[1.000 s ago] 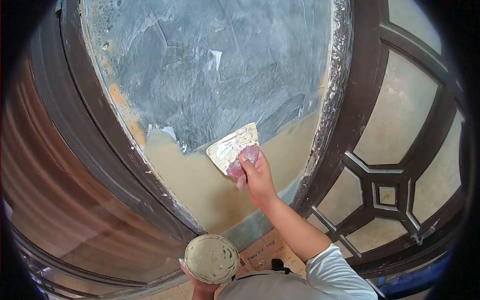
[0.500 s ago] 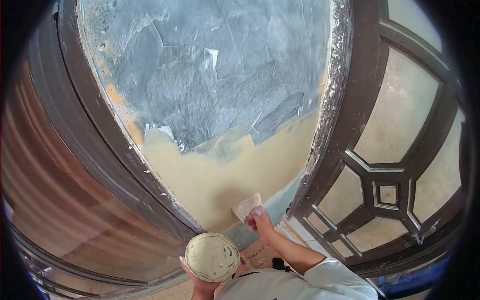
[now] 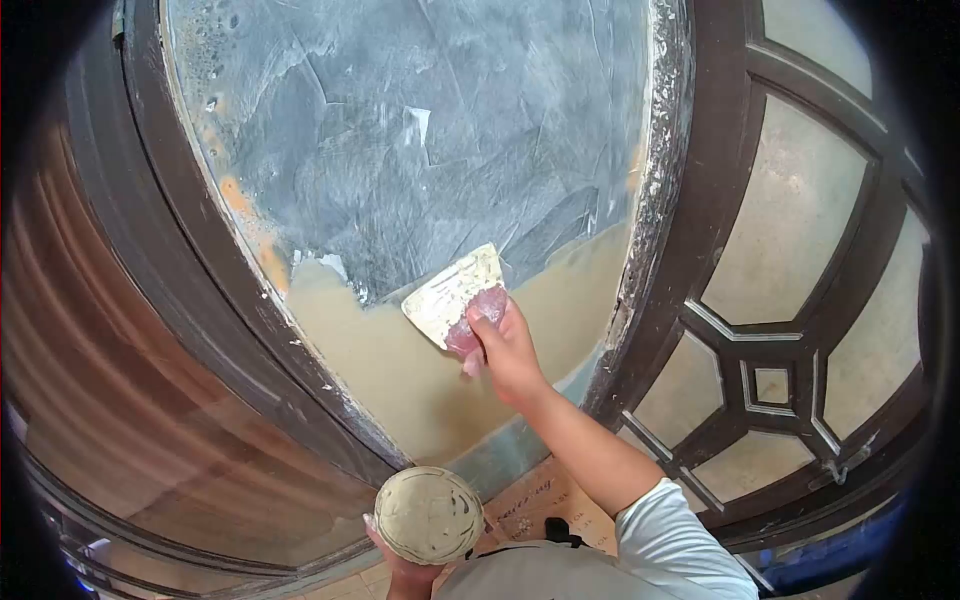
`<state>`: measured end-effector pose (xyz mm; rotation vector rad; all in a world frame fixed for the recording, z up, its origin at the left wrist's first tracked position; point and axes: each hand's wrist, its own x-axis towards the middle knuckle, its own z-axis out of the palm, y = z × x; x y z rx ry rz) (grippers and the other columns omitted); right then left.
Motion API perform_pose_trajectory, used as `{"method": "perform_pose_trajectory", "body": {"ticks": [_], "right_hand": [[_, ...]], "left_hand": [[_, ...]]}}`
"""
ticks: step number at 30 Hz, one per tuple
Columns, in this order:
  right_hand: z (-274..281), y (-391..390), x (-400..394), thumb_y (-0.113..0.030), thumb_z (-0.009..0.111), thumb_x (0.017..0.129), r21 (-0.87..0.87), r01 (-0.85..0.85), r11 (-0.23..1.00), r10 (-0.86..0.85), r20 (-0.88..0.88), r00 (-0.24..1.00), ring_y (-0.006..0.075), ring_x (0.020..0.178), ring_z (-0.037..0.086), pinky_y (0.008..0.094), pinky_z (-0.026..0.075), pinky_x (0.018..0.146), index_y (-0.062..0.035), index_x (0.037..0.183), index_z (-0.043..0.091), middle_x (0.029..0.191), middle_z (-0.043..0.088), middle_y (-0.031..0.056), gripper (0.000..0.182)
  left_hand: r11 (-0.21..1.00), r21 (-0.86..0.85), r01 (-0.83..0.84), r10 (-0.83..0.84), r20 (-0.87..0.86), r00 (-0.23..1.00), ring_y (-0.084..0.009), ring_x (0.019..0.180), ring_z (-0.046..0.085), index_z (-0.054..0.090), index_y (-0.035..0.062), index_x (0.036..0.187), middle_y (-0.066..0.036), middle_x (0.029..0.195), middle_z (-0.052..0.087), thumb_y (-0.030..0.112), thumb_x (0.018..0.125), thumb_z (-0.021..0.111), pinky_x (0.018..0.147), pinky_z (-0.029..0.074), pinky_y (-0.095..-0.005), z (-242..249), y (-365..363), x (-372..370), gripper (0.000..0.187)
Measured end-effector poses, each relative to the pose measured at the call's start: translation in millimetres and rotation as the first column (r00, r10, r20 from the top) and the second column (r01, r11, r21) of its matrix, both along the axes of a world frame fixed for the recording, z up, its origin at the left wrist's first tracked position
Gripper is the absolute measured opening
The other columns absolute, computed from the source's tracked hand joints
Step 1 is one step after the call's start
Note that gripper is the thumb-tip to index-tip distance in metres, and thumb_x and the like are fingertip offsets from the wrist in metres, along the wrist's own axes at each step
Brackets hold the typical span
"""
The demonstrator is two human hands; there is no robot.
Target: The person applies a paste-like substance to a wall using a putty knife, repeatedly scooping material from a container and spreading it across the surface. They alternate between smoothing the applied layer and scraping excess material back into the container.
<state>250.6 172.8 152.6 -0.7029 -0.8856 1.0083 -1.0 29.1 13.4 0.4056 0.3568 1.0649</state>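
My right hand [image 3: 512, 355] is closed on a flat putty spreader [image 3: 448, 298], its broad blade smeared with cream putty and its grip end reddish. The blade overlaps the border between the grey upper wall [image 3: 400, 180] and the smooth cream putty layer [image 3: 350, 345] below. Low at the front, my left hand [image 3: 398, 570] grips a round lid-like disc [image 3: 428, 515] from its left side and underneath. Putty coats the disc's top, with dark streaks in it. The left fingers beneath the disc are mostly hidden.
Dark wooden frames border the wall, the right one [image 3: 655, 200] with flaking white paint. A panelled door [image 3: 735, 400] stands at the right, and brown curtain-like folds [image 3: 150, 330] show behind the left frame. Printed cardboard [image 3: 550, 495] lies on the floor below.
My right hand has moved up and slightly left with the spreader, from the bottom of the putty layer to its upper border. The left hand and disc stay nearly in place.
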Motion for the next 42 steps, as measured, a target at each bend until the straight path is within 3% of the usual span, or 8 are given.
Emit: {"method": "perform_pose_trajectory", "body": {"ticks": [3,6,10,13,15,21,31,42], "right_hand": [[0.2,1.1,-4.3,-0.018,0.051,0.100,-0.028,-0.024,0.999,0.024,0.005,1.000,0.0105,0.065,0.060,0.0242,0.046,0.044,-0.0054,0.120,0.047,0.096,0.063,0.0050,0.023],[-25.0,-5.4,-9.9,-0.018,0.049,0.101,-0.047,0.001,0.999,-0.004,-0.065,0.998,0.0097,0.062,0.059,0.0243,0.043,0.044,-0.0080,0.117,0.048,0.088,0.064,0.0039,0.020],[-149.4,-19.9,-2.0,-0.021,0.051,0.100,-0.382,0.031,0.924,-0.033,0.001,0.999,0.0114,0.064,0.060,0.0256,0.044,0.045,-0.0120,0.111,0.049,0.082,0.063,0.0022,0.015],[-261.5,-53.9,-5.7,-0.021,0.053,0.099,-0.614,0.009,0.789,-0.021,-0.012,1.000,0.0122,0.063,0.060,0.0260,0.044,0.045,-0.0133,0.111,0.050,0.082,0.063,0.0023,0.014],[-287.0,-67.9,-5.3,-0.021,0.053,0.099,-0.646,-0.001,0.764,0.014,0.016,1.000,0.0124,0.063,0.060,0.0259,0.044,0.045,-0.0135,0.110,0.051,0.082,0.063,0.0023,0.014],[-166.1,-52.8,-3.4,-0.019,0.053,0.099,-0.360,0.009,0.933,-0.031,-0.055,0.998,0.0126,0.067,0.060,0.0255,0.045,0.046,-0.0127,0.114,0.047,0.092,0.062,0.0037,0.017],[7.9,-10.2,-33.6,-0.015,0.056,0.098,0.026,-0.058,0.998,0.060,-0.098,0.993,0.0124,0.055,0.059,0.0249,0.044,0.044,-0.0074,0.120,0.042,0.095,0.058,0.0047,0.027],[-303.0,-57.6,-43.4,-0.016,0.054,0.099,-0.466,-0.079,0.881,0.000,-0.166,0.986,0.0116,0.054,0.052,0.0268,0.033,0.041,-0.0116,0.108,0.046,0.081,0.061,0.0056,0.014]], "left_hand": [[0.955,0.296,-0.010,-0.070,0.257,0.964,-0.0283,0.134,0.042,0.010,0.0077,0.151,-0.016,0.148,0.038,0.046,0.101,0.041,0.117,0.024,-0.0457,36.5,-4.8,12.4,0.071],[0.740,0.668,0.080,0.400,-0.532,0.746,-0.0285,0.134,0.041,0.012,0.0071,0.151,-0.016,0.148,0.037,0.046,0.101,0.040,0.117,0.024,-0.0453,40.5,-14.8,5.2,0.070],[0.492,0.870,0.024,0.755,-0.441,0.485,-0.0362,0.135,0.040,0.032,0.0165,0.149,-0.010,0.150,0.037,0.082,0.084,0.005,0.108,0.035,-0.0577,-30.6,-6.3,-7.3,0.096],[0.675,0.736,0.045,0.590,-0.575,0.567,-0.0274,0.132,0.043,0.018,0.0062,0.150,-0.013,0.146,0.040,0.056,0.099,0.034,0.116,0.025,-0.0443,6.7,-9.8,-3.0,0.073],[0.913,0.406,-0.043,0.034,0.030,0.999,-0.0287,0.130,0.044,0.025,0.0087,0.149,-0.012,0.145,0.042,0.067,0.095,0.023,0.113,0.031,-0.0472,12.4,-4.6,1.3,0.079],[0.997,-0.001,-0.082,0.082,-0.069,0.994,-0.0328,0.128,0.046,0.038,0.0173,0.145,-0.010,0.145,0.043,0.077,0.089,0.010,0.104,0.042,-0.0540,-12.2,-1.6,-1.6,0.086],[0.998,0.025,-0.053,0.055,-0.080,0.995,-0.0361,0.131,0.044,0.037,0.0188,0.147,-0.010,0.148,0.041,0.082,0.085,0.012,0.105,0.040,-0.0559,-8.2,-8.8,-3.4,0.092],[0.997,-0.048,-0.068,0.070,0.041,0.997,-0.0354,0.129,0.046,0.040,0.0190,0.145,-0.009,0.146,0.043,0.082,0.085,0.015,0.103,0.041,-0.0564,-17.8,-12.0,-19.8,0.091]]}}
